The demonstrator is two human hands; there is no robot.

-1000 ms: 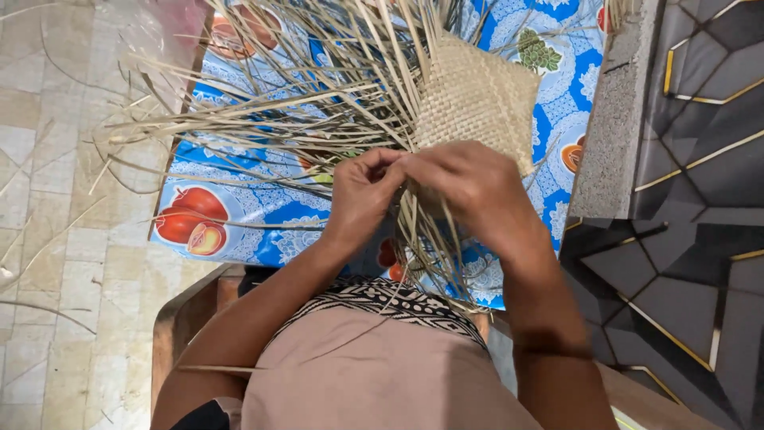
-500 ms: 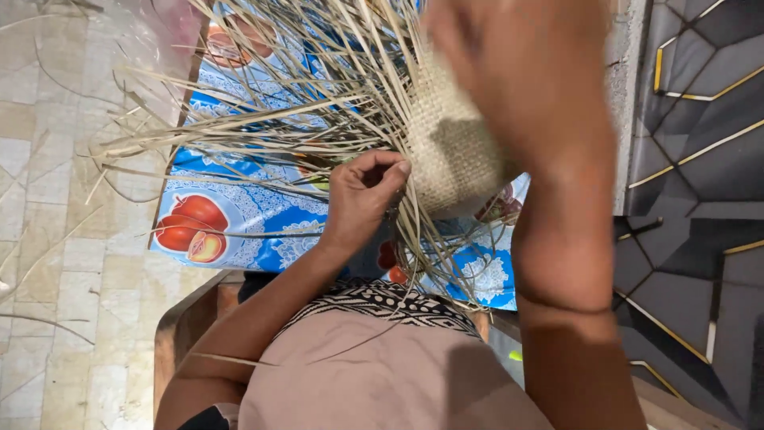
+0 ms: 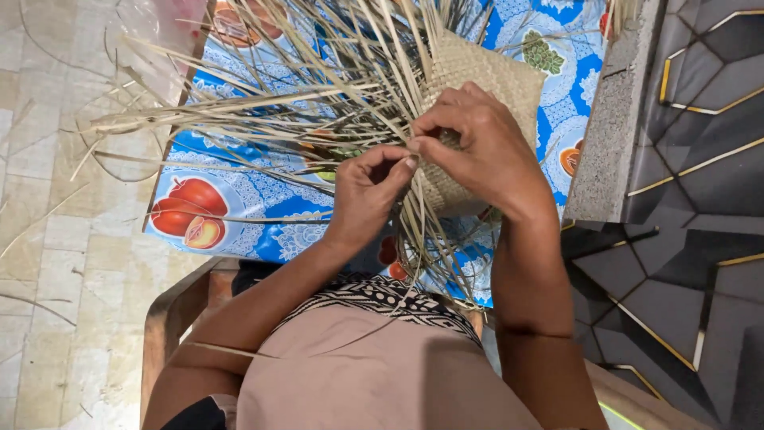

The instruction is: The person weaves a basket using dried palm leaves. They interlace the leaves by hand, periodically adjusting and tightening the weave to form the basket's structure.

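Observation:
A partly woven straw mat lies on a table, with many loose pale strips fanning out to the left and toward me. My left hand pinches strips at the mat's near left edge. My right hand rests on the woven part, its fingers pinching a strip right beside my left fingertips. Both hands touch at the weaving edge. The mat's lower part is hidden under my right hand.
A blue tablecloth with fruit pictures covers the table. A grey stone ledge runs along the right. Stray strips lie on the pale tiled floor. I sit on a wooden chair.
My right hand rose high toward the camera half a second ago, then came back down onto the mat beside my left hand. My left hand stayed at the weaving edge.

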